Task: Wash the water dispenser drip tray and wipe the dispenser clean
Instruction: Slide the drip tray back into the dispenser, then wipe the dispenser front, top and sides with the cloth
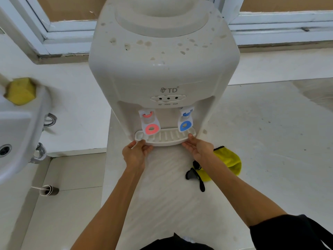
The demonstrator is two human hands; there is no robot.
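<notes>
A cream water dispenser (162,73) stands in front of me, its top speckled with brown stains. Below its red tap (150,125) and blue tap (185,121) sits the slotted white drip tray (165,137), seated in the dispenser's recess. My left hand (136,154) grips the tray's left end, thumb on the rim. My right hand (198,147) holds the tray's right end, fingers under it and thumb on top.
A white sink (19,134) with a drain is at the left, a yellow sponge (20,91) on its rim. A yellow cloth with black straps (228,162) lies on the floor right of my right arm. A window frame (68,33) runs behind.
</notes>
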